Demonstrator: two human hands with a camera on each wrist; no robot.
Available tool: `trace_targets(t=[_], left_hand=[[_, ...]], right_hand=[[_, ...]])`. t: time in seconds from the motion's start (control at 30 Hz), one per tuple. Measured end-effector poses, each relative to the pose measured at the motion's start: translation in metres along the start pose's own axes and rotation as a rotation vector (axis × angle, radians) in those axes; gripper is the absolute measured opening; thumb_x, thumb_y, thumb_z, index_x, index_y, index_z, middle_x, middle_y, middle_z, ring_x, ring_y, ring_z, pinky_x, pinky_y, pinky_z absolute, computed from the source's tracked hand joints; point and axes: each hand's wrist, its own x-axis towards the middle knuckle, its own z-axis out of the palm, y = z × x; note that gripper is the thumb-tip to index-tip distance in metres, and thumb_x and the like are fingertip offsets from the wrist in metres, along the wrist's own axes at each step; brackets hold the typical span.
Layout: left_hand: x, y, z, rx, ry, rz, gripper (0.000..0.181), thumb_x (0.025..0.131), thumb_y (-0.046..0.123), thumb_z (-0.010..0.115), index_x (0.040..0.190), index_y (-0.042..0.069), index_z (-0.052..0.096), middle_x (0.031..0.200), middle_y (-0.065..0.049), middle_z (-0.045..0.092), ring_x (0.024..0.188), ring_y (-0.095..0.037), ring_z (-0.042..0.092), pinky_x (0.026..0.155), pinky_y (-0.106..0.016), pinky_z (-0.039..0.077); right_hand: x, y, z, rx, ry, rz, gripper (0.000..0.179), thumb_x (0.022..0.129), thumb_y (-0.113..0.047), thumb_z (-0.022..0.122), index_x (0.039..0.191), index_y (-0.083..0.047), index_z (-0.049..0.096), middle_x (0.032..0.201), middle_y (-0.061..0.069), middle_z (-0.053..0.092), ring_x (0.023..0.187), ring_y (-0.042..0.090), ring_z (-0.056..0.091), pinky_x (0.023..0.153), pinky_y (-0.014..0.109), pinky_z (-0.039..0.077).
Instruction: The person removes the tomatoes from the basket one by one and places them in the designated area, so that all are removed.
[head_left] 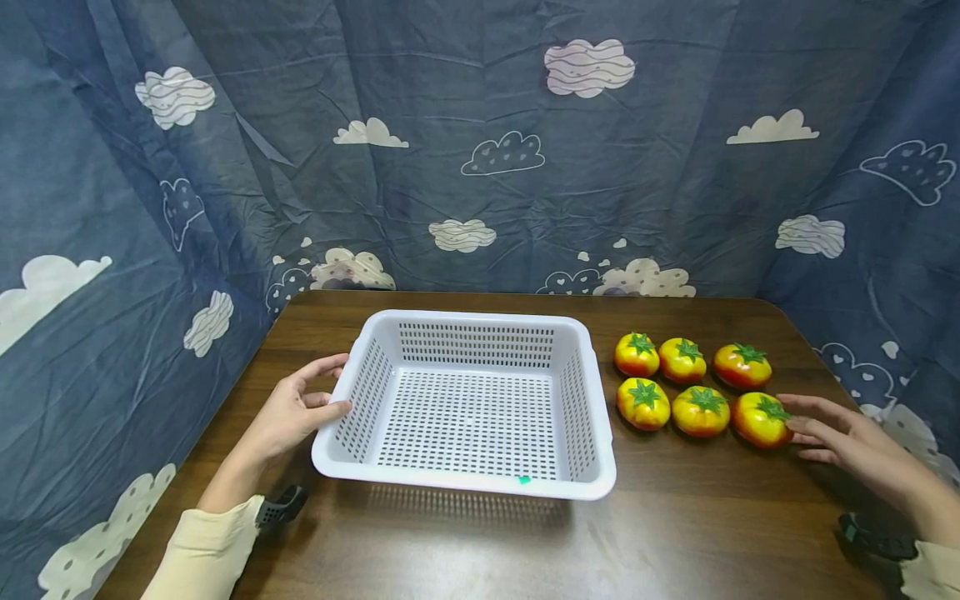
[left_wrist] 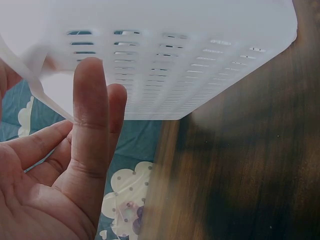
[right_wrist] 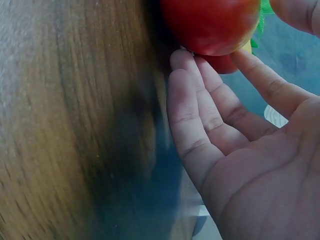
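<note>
A white plastic basket with slotted walls sits on the table. My left hand is at its left rim, thumb over the edge and the other fingers along the outside. In the left wrist view, that hand has two fingers extended in front of the slotted wall. To the right lie several red-and-yellow toy tomatoes with green leaf tops in two rows. At the front row's right end, my right hand has its fingertips against a toy tomato. In the right wrist view, its fingers are fairly straight beside the red underside.
Other toy tomatoes are close together between the basket and the right hand. A small green mark shows on the basket's front rim. Behind the brown wooden table hangs a blue cloth printed with clouds.
</note>
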Motion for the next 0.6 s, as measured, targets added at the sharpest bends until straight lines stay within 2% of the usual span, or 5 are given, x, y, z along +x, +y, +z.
trace_targets(t=[0.1, 0.23, 0.4, 0.47, 0.6], left_hand=[[0.000, 0.000, 0.000, -0.002, 0.001, -0.004, 0.079, 0.092, -0.001, 0.076, 0.162, 0.002, 0.039, 0.138, -0.025, 0.043, 0.092, -0.014, 0.077, 0.073, -0.043, 0.068], [0.001, 0.000, 0.000, -0.004, 0.000, -0.002, 0.079, 0.092, -0.002, 0.076, 0.162, 0.001, 0.039, 0.138, -0.025, 0.043, 0.092, -0.014, 0.077, 0.073, -0.043, 0.068], [0.001, 0.001, 0.000, 0.001, -0.002, 0.001, 0.078, 0.093, -0.002, 0.075, 0.162, 0.001, 0.039, 0.137, -0.024, 0.043, 0.092, -0.014, 0.077, 0.073, -0.042, 0.068], [0.001, 0.001, 0.000, 0.011, -0.004, 0.002, 0.077, 0.093, -0.001, 0.075, 0.162, 0.001, 0.039, 0.137, -0.025, 0.044, 0.092, -0.013, 0.076, 0.073, -0.041, 0.068], [0.002, 0.004, -0.003, 0.062, 0.008, 0.019, 0.073, 0.097, 0.003, 0.074, 0.162, 0.000, 0.040, 0.141, -0.027, 0.047, 0.095, -0.009, 0.075, 0.074, -0.035, 0.067]], right_hand=[[0.001, -0.005, 0.001, -0.051, -0.003, 0.010, 0.044, 0.115, -0.028, 0.051, 0.153, -0.006, 0.048, 0.128, -0.007, 0.066, 0.096, -0.010, 0.065, 0.079, 0.025, 0.064], [0.002, -0.010, 0.003, -0.101, -0.009, 0.020, 0.059, 0.114, -0.030, 0.053, 0.155, 0.010, 0.038, 0.145, 0.032, 0.054, 0.097, -0.012, 0.063, 0.080, 0.026, 0.065], [0.003, -0.007, 0.001, -0.064, -0.002, -0.004, 0.049, 0.114, -0.027, 0.054, 0.155, -0.001, 0.045, 0.127, -0.024, 0.058, 0.098, -0.013, 0.063, 0.079, 0.025, 0.064], [0.004, -0.008, -0.001, -0.076, 0.017, -0.005, 0.049, 0.113, -0.029, 0.055, 0.154, -0.004, 0.047, 0.122, -0.032, 0.053, 0.097, -0.015, 0.061, 0.078, 0.025, 0.064], [0.003, -0.022, -0.003, -0.169, 0.095, -0.015, 0.058, 0.111, -0.034, 0.060, 0.154, 0.002, 0.044, 0.130, -0.010, 0.062, 0.095, -0.020, 0.054, 0.074, 0.022, 0.059]])
